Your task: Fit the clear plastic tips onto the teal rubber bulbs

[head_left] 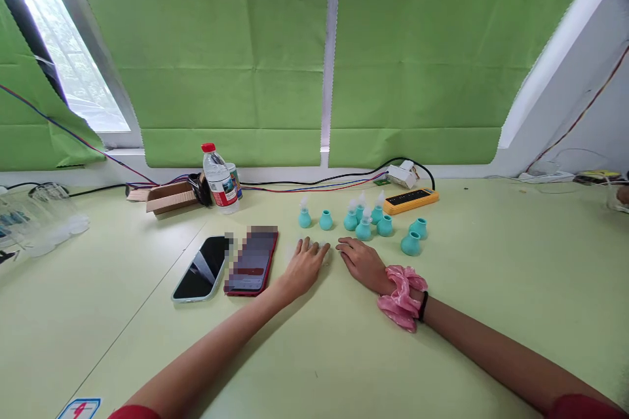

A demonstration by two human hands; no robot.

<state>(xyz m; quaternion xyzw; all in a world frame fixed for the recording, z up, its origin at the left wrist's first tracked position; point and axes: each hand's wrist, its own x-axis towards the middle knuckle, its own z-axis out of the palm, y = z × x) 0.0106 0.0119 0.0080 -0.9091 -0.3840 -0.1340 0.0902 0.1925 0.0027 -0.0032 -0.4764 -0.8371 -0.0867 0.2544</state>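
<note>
Green blinds [206, 59] hang behind a pale green worktop [304, 366], where both forearms reach in from the near edge. The left hand [303, 270] lies palm down with its fingers spread, and the right hand [364, 263] rests just beside it, loosely open, fingers pointing inward; neither appears to grip anything, though I cannot tell whether something small lies under the palms. This looks like a pause, with no pot being handled; taking one up would call for a short forward reach and a light pinch of the fingers. Left of the hands lie a black-screened phone [203, 268] and a red-cased phone [253, 275]; behind them stand a water bottle [220, 182] and an open cardboard box [171, 199]. A yellow power strip [411, 201] sits at the back right. Smallest are nine turquoise pots [411, 244], just beyond the fingertips: two past the left hand, a cluster of five past the right, and two more farther right. Five wear clear pointed tops [366, 215]; four are open-mouthed.
</note>
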